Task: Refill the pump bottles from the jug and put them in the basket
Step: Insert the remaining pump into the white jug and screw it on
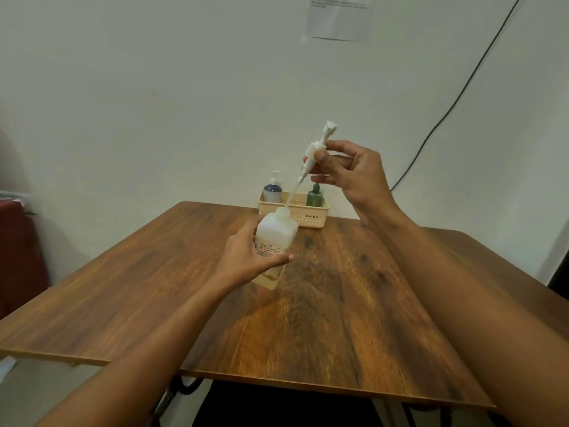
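My left hand (246, 257) grips a translucent white bottle (277, 232) with a red-lettered label, held tilted above the wooden table (338, 303). My right hand (348, 171) pinches the white pump head (317, 149), lifted above the bottle. Its dip tube (292, 195) still reaches down into the bottle's open neck. At the table's far edge stands a beige basket (308, 218) holding a dark blue pump bottle (272, 191) on the left and a green bottle (314, 197) on the right. No jug is in view.
A black cable (455, 100) runs down the white wall at right. A paper sheet (337, 16) is taped to the wall above. A dark red object (18, 248) stands left of the table.
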A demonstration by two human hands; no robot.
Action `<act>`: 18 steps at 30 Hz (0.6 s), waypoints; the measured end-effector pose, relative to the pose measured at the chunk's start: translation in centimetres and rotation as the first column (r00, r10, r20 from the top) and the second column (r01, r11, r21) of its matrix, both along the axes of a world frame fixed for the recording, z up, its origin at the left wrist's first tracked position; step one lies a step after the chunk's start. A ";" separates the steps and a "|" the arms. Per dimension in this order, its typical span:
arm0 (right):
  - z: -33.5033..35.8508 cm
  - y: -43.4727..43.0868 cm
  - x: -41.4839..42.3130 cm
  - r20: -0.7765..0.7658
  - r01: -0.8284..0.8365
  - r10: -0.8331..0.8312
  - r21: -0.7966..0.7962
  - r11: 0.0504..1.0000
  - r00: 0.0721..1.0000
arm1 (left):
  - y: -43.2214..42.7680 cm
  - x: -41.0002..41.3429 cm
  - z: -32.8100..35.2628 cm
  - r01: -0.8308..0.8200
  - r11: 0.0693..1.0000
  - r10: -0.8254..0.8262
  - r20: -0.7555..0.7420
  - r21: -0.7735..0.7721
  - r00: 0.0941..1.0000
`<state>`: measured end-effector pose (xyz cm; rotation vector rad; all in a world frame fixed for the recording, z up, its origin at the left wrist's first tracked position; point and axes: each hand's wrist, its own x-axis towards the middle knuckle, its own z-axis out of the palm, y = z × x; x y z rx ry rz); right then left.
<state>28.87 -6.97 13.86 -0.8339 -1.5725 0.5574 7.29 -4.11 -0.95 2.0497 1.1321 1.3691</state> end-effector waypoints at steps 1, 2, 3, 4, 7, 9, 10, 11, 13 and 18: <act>-0.5 0.1 -0.2 0.023 -0.005 0.005 -0.020 1.000 1.000 | -0.1 0.1 0.1 0.004 1.000 -0.004 0.004 0.002 1.000; -1.0 0.2 -0.4 0.053 -0.009 0.011 -0.038 0.999 0.999 | -0.2 0.1 0.2 0.008 1.000 -0.008 0.010 0.005 1.000; -1.6 0.4 -0.5 0.090 -0.013 0.018 -0.052 0.999 0.996 | -0.3 0.2 0.3 0.013 1.000 -0.014 0.015 0.009 1.000; -2.1 0.6 -0.6 0.130 -0.015 0.023 -0.064 0.998 0.991 | -0.4 0.3 0.3 0.017 1.000 -0.017 0.018 0.016 1.000; -3.4 0.9 -0.5 0.220 -0.015 0.037 -0.101 0.995 0.975 | -0.5 0.8 0.5 0.017 0.999 -0.018 0.018 0.035 1.000; -4.0 1.0 -0.5 0.275 0.011 0.021 -0.113 0.994 0.961 | -0.6 0.9 0.5 0.014 0.999 -0.015 0.024 0.044 1.000; -4.3 1.0 -0.5 0.303 0.024 0.012 -0.114 0.993 0.953 | -0.6 1.0 0.5 0.010 0.999 -0.012 0.023 0.047 1.000; -4.5 1.0 -0.5 0.321 0.031 0.008 -0.117 0.993 0.947 | -0.6 1.1 0.5 0.009 0.999 -0.010 0.022 0.048 1.000; -4.8 1.0 -0.5 0.327 0.033 0.012 -0.131 0.991 0.945 | -0.6 1.4 0.5 0.011 0.999 -0.012 0.021 0.047 1.000; -4.9 0.9 -0.3 0.320 0.039 0.006 -0.133 0.990 0.948 | -0.5 1.8 0.8 0.002 0.998 -0.004 0.035 0.057 0.999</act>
